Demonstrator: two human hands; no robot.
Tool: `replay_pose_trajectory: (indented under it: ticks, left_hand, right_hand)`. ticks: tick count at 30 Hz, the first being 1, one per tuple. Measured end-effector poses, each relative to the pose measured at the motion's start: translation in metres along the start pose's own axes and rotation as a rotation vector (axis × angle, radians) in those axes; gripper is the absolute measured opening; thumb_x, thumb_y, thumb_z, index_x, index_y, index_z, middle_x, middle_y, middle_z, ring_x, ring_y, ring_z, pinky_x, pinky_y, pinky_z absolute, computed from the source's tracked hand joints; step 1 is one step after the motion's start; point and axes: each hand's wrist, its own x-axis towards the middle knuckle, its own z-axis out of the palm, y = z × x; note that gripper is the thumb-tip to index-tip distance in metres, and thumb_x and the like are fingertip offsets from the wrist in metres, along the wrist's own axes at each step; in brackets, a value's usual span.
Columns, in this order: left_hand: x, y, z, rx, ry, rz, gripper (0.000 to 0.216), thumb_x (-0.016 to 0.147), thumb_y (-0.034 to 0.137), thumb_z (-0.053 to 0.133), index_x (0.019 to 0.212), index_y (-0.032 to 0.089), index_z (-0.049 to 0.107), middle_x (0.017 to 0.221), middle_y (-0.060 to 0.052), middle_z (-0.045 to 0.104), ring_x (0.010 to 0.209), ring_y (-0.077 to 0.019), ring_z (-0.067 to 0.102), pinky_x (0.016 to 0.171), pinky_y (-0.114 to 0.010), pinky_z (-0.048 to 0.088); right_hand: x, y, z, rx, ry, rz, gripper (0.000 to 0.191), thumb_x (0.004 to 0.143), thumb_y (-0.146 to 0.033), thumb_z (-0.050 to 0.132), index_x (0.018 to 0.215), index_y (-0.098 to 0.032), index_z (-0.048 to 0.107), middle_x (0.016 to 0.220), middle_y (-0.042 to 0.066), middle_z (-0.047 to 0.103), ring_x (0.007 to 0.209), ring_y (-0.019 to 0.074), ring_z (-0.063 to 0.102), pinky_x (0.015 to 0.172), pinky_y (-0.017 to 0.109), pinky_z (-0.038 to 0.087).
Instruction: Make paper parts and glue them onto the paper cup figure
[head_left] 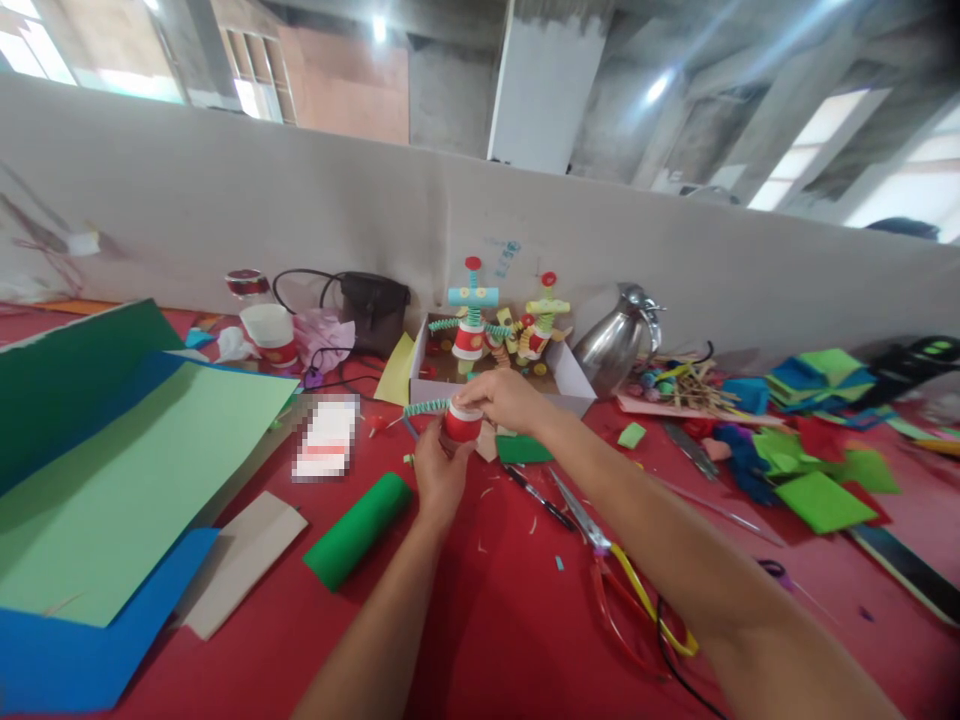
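Observation:
A small red-and-white paper cup [462, 424] is between my hands above the red table. My left hand [439, 470] is closed around its lower left side. The fingers of my right hand [504, 394] are bent and pinched at the cup's top; anything small under them is hidden. A folded green paper spring [427, 407] sticks out to the left from the cup. Just behind stands a white box [577, 378] with paper-cup figures in it, one of them a figure with a blue crosspiece [474, 297] and spring arms.
Scissors with red and yellow handles [596, 540] and a black pen [541, 498] lie beneath my right arm. A rolled green sheet [358, 530] lies left, near large coloured sheets [135, 480]. A steel jug [616, 340], a black bag [375, 312] and felt scraps [825, 495] stand or lie around.

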Motion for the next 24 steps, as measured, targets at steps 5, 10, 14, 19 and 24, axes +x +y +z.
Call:
replay_pose_trajectory:
  ticks: [5, 10, 14, 19, 24]
  left_hand:
    - [0.000, -0.003, 0.001, -0.049, -0.008, 0.015, 0.052, 0.071, 0.021, 0.071, 0.121, 0.017, 0.059, 0.112, -0.011, 0.068, 0.102, -0.0259, 0.065, 0.088, -0.040, 0.051]
    - [-0.001, -0.001, 0.000, -0.062, -0.008, -0.003, 0.053, 0.071, 0.021, 0.072, 0.122, 0.016, 0.059, 0.116, -0.013, 0.067, 0.104, -0.0262, 0.064, 0.092, -0.041, 0.049]
    - [-0.002, 0.003, -0.001, -0.076, -0.014, -0.018, 0.054, 0.071, 0.019, 0.072, 0.122, 0.015, 0.058, 0.117, -0.013, 0.067, 0.105, -0.0263, 0.064, 0.093, -0.041, 0.049]
    - [-0.002, 0.005, -0.002, -0.080, -0.012, -0.022, 0.052, 0.072, 0.020, 0.072, 0.122, 0.016, 0.059, 0.112, -0.011, 0.068, 0.103, -0.0257, 0.065, 0.091, -0.040, 0.050]
    - [-0.001, 0.006, -0.002, -0.041, -0.029, -0.037, 0.052, 0.072, 0.019, 0.072, 0.122, 0.015, 0.058, 0.112, -0.012, 0.068, 0.105, -0.0258, 0.064, 0.093, -0.040, 0.049]
  right_hand:
    - [-0.006, 0.006, 0.005, 0.053, 0.069, -0.019, 0.041, 0.079, 0.004, 0.054, 0.097, -0.024, 0.078, 0.107, 0.003, 0.076, 0.104, 0.0170, 0.069, 0.094, 0.032, 0.052]
    - [-0.004, 0.004, 0.003, 0.185, 0.093, 0.044, 0.029, 0.082, -0.004, 0.061, 0.095, -0.024, 0.078, 0.105, 0.004, 0.077, 0.102, 0.0179, 0.070, 0.095, 0.034, 0.053]
    - [-0.004, 0.000, -0.007, 0.309, 0.155, 0.143, 0.024, 0.085, -0.016, 0.065, 0.103, -0.027, 0.076, 0.113, 0.003, 0.074, 0.109, 0.0196, 0.068, 0.099, 0.038, 0.052]
    - [-0.011, -0.011, -0.033, 0.306, 0.377, 0.186, 0.028, 0.089, -0.016, 0.058, 0.109, -0.025, 0.074, 0.113, 0.004, 0.074, 0.107, 0.0202, 0.068, 0.099, 0.040, 0.051]
    - [-0.025, -0.022, -0.054, 0.293, 0.713, 0.246, 0.017, 0.083, -0.023, 0.066, 0.097, -0.021, 0.076, 0.093, 0.003, 0.076, 0.084, 0.0182, 0.069, 0.082, 0.035, 0.055]
